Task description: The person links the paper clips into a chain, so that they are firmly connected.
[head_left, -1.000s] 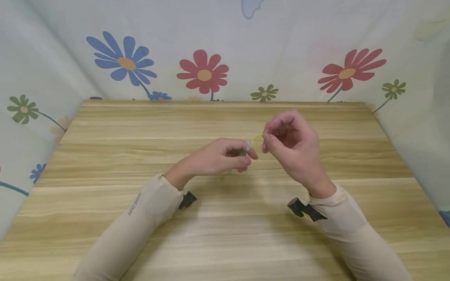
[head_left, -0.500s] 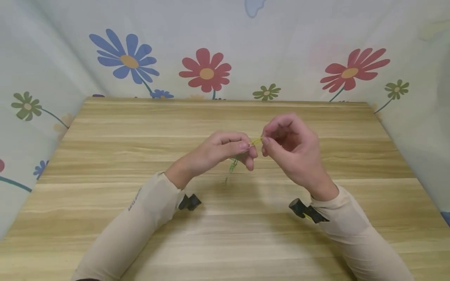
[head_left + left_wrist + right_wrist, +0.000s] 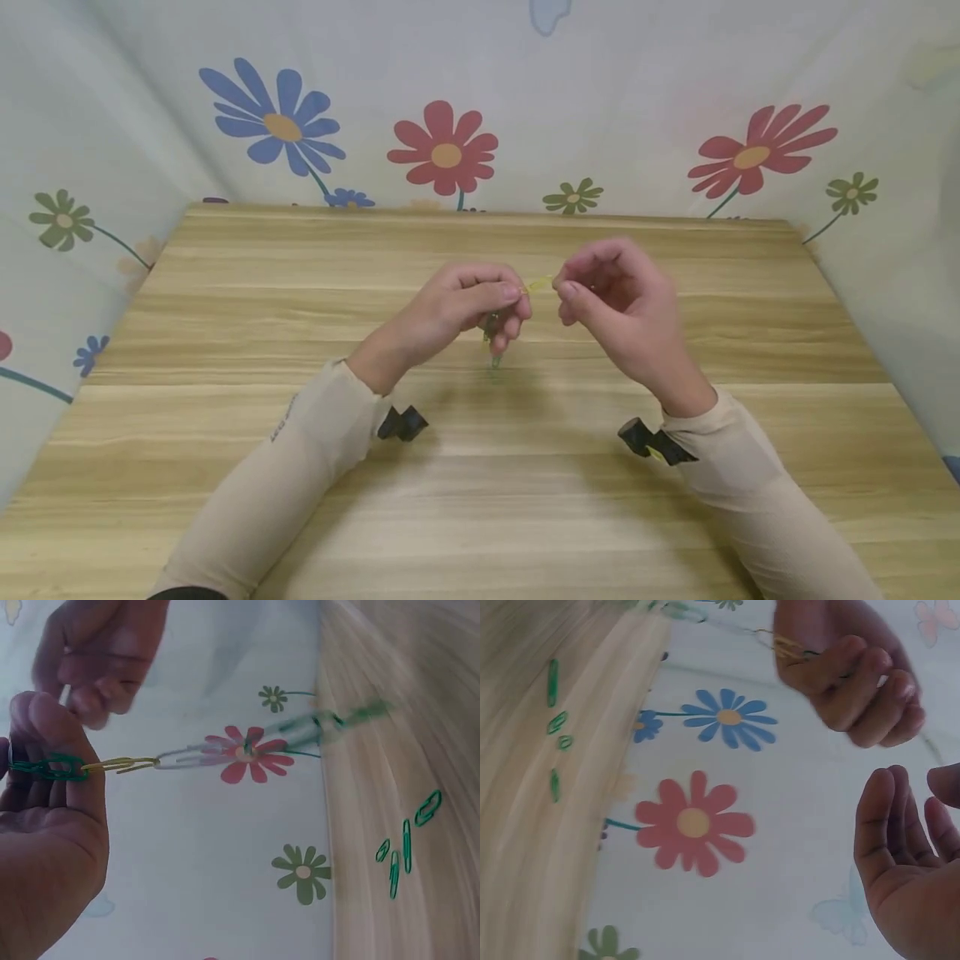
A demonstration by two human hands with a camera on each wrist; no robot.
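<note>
My left hand pinches a chain of linked paper clips between thumb and forefinger. The chain hangs below that hand; in the left wrist view it runs from green clips at the fingers to a yellow clip, a pale clip and blurred green clips. Between the hands stretches a yellow paper clip, its far end pinched by the thumb and forefinger of my right hand. The other right fingers are loosely curled. Both hands are raised above the wooden table.
Several loose green paper clips lie on the tabletop below the chain. A curtain with printed flowers rises at the table's back edge and along its sides. Each sleeve carries a small black camera at the wrist.
My left hand has brought its thumb to the forefinger on the chain and moved up and slightly left. The gap between the hands has widened; the right hand has barely moved.
</note>
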